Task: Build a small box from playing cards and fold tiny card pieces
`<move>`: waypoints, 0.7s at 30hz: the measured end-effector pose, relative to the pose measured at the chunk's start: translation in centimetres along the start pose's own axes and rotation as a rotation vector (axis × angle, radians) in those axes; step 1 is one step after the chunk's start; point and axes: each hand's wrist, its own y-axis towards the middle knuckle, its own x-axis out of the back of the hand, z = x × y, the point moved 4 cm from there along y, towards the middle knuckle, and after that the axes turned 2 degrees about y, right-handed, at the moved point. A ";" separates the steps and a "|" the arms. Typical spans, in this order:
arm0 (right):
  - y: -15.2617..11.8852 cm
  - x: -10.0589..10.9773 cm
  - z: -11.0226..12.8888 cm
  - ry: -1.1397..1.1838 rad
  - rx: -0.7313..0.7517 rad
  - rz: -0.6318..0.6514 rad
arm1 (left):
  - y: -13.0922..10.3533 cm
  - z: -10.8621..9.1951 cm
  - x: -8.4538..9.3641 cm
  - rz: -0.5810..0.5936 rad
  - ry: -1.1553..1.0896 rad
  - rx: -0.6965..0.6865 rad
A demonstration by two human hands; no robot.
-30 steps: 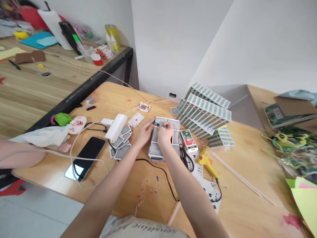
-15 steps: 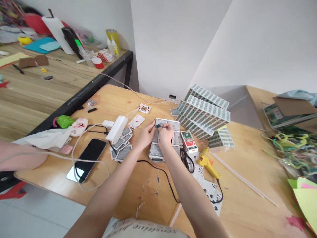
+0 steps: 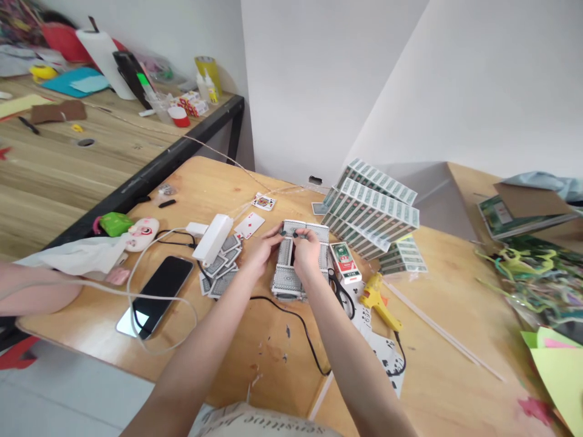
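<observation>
A flat box-like structure of grey-backed playing cards [image 3: 286,278] lies on the table in front of me, with a dark slot showing in its middle. My left hand [image 3: 263,247] grips its upper left edge, thumb and forefinger close together. Over the slot, my right hand [image 3: 306,250] is closed in a pinch; whatever is between its fingertips is too small to make out. Dark nails show on both thumbs. Loose grey-backed cards [image 3: 223,280] lie to the left. At the right are a red and green card box [image 3: 345,262], black scissors [image 3: 341,294] and a yellow glue gun [image 3: 380,300].
Stacked card boxes [image 3: 371,209] rise at the back right. A white power adapter [image 3: 213,240], a phone [image 3: 157,294] and looping cables occupy the left. Clear glue sticks [image 3: 441,325] lie at the right. Another person's arm [image 3: 39,288] rests at the left edge.
My right hand has shifted slightly away from the left, and more of the dark slot shows between them. The view has turned a little to the right.
</observation>
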 end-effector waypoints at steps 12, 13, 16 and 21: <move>-0.2 -0.3 0.2 -0.284 0.133 -0.038 | -2.5 0.2 1.0 -0.020 -0.073 -0.026; -0.2 -0.3 0.1 -0.287 0.132 -0.036 | -3.0 0.4 1.2 -0.029 -0.091 -0.032; 0.0 -0.3 0.3 -0.288 0.120 0.017 | -4.2 0.9 1.6 -0.033 -0.084 -0.070; -0.4 -0.1 1.4 -0.253 0.019 0.212 | -5.2 0.8 1.8 -0.053 0.180 -0.178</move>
